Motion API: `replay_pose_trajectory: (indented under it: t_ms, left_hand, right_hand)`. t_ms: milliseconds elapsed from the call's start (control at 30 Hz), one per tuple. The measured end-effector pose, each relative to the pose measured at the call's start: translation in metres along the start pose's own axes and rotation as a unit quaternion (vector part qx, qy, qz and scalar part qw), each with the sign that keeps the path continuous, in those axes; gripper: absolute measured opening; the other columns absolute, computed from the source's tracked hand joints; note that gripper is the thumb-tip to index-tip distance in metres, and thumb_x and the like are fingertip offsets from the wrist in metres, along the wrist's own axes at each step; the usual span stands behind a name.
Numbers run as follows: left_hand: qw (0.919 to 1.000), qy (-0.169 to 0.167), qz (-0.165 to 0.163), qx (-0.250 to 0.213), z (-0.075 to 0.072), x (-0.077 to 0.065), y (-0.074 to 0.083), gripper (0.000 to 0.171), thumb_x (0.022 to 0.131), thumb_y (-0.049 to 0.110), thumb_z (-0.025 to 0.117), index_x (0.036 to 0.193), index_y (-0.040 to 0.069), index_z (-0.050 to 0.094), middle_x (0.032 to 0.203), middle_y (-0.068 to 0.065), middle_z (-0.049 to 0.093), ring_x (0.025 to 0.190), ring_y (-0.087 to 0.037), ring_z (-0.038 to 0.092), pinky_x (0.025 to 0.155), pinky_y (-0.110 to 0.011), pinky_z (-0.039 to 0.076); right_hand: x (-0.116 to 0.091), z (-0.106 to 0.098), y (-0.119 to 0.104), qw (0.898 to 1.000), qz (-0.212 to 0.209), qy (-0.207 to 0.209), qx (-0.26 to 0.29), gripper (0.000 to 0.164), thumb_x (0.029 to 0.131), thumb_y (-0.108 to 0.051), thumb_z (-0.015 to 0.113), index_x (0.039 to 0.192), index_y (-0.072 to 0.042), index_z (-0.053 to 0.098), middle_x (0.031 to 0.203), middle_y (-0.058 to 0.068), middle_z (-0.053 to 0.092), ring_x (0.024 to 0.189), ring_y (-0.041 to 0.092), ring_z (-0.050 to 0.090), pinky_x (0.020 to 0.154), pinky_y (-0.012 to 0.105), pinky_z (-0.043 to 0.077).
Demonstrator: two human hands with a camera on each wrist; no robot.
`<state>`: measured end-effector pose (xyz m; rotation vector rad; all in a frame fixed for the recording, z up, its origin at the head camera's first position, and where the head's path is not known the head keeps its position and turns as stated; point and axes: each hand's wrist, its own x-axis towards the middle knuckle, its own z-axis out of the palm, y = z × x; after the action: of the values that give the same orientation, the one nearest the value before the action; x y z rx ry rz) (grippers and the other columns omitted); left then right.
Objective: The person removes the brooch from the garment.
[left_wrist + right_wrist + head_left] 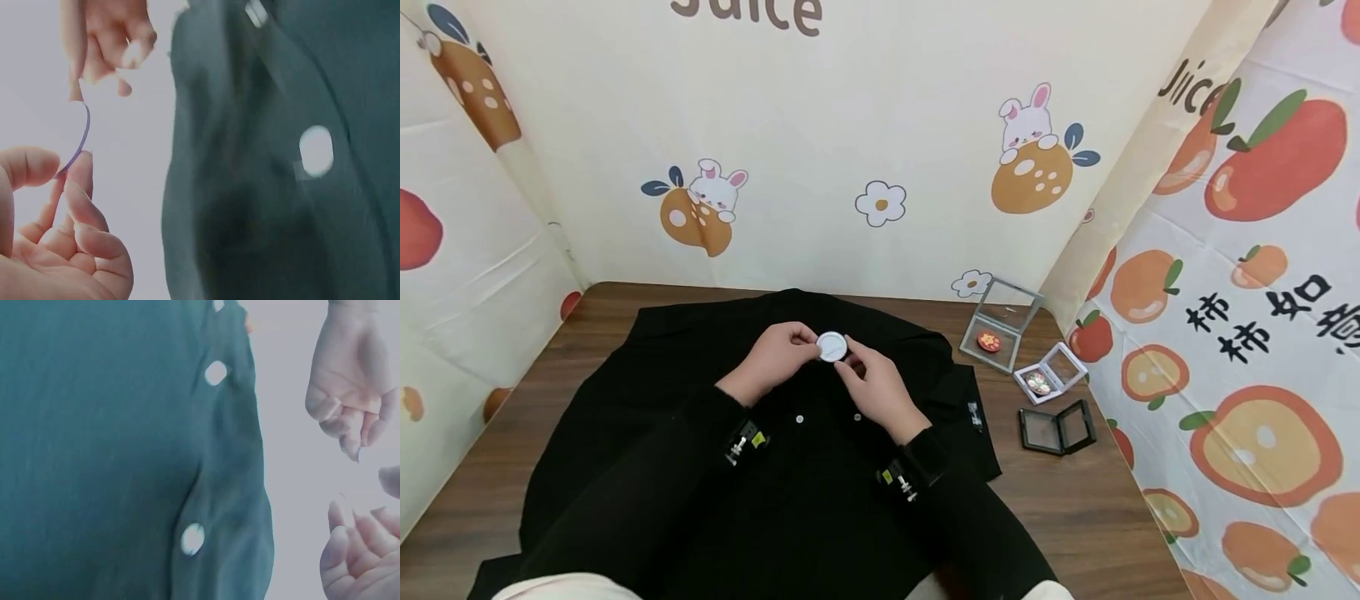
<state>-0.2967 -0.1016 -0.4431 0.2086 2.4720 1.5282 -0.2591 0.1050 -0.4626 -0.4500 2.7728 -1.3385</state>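
Note:
A small round whitish disc point(831, 347) with a pale rim is held up over a black shirt point(842, 483) spread on the table. My left hand point(772, 360) pinches its left edge between thumb and fingers. On the opposite edge, my right hand point(882, 390) grips it with the fingertips. From the left wrist, the disc shows edge-on as a thin purple curve point(85, 131) running between both hands. Bright glare washes out the disc in the right wrist view, where my right hand point(362, 559) is low at the right. White buttons point(192, 539) line the shirt's front.
At the right of the wooden table point(1120, 517) stand three opened cases. A grey case point(1000, 358) holds a red brooch-like piece point(988, 342), a white case point(1060, 383) a pale round one point(1038, 383). The black case point(1057, 429) is nearest. Printed curtains surround the table.

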Motion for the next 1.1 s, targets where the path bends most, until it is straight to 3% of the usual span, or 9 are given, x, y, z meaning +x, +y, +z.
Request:
replay_pose_trajectory:
  t_ms: [133, 333, 467, 600, 800, 1100]
  left_hand:
    - [0.9979, 0.021, 0.015, -0.059, 0.008, -0.027, 0.011, 0.01, 0.098, 0.016, 0.069, 0.098, 0.006, 0.07, 0.089, -0.014, 0.07, 0.08, -0.033, 0.061, 0.064, -0.032, 0.048]
    - [0.9936, 0.054, 0.058, -0.081, 0.02, -0.063, 0.024, 0.011, 0.099, 0.019, 0.068, 0.092, 0.01, 0.071, 0.083, -0.01, 0.067, 0.069, -0.023, 0.057, 0.06, -0.032, 0.047]
    - [0.9921, 0.056, 0.065, -0.092, 0.025, -0.086, 0.025, 0.01, 0.098, 0.018, 0.07, 0.091, 0.011, 0.072, 0.085, -0.005, 0.066, 0.07, -0.022, 0.056, 0.062, -0.031, 0.047]
    - [0.9896, 0.063, 0.063, -0.113, 0.027, -0.105, 0.021, 0.005, 0.097, 0.015, 0.072, 0.097, 0.01, 0.073, 0.089, -0.004, 0.067, 0.075, -0.022, 0.058, 0.065, -0.03, 0.049]
    - [0.9868, 0.068, 0.073, -0.127, 0.028, -0.117, 0.017, 0.007, 0.097, 0.013, 0.073, 0.101, 0.008, 0.074, 0.087, -0.005, 0.068, 0.073, -0.02, 0.058, 0.064, -0.028, 0.049]
    - [0.984, 0.099, 0.078, -0.126, 0.029, -0.121, 0.019, 0.004, 0.095, 0.01, 0.073, 0.095, 0.006, 0.073, 0.08, -0.003, 0.067, 0.068, -0.016, 0.055, 0.061, -0.027, 0.047]
  right_hand:
    - [-0.015, -0.006, -0.011, 0.996, -0.035, 0.037, 0.072, 0.042, 0.108, -0.02, 0.057, 0.148, -0.01, 0.057, 0.111, 0.002, 0.066, 0.085, 0.012, 0.064, 0.075, 0.029, 0.055]
    - [-0.035, -0.016, -0.025, 0.984, -0.056, 0.056, 0.161, 0.035, 0.108, -0.017, 0.058, 0.142, -0.012, 0.064, 0.106, 0.006, 0.068, 0.082, 0.017, 0.066, 0.072, 0.028, 0.055]
    - [-0.049, -0.021, -0.031, 0.978, -0.062, 0.045, 0.192, 0.032, 0.107, -0.015, 0.059, 0.138, -0.011, 0.067, 0.109, 0.006, 0.069, 0.082, 0.019, 0.065, 0.071, 0.027, 0.055]
    - [-0.061, -0.022, -0.036, 0.978, -0.082, 0.017, 0.19, 0.031, 0.107, -0.014, 0.058, 0.136, -0.009, 0.068, 0.107, 0.004, 0.069, 0.08, 0.021, 0.064, 0.07, 0.028, 0.055]
    - [-0.069, -0.022, -0.039, 0.978, -0.112, -0.002, 0.178, 0.031, 0.107, -0.013, 0.058, 0.135, -0.008, 0.068, 0.107, 0.002, 0.069, 0.08, 0.019, 0.065, 0.072, 0.03, 0.056]
    - [-0.07, -0.016, -0.041, 0.975, -0.113, -0.011, 0.192, 0.032, 0.107, -0.012, 0.058, 0.137, -0.008, 0.066, 0.108, 0.004, 0.068, 0.081, 0.018, 0.064, 0.072, 0.029, 0.056]
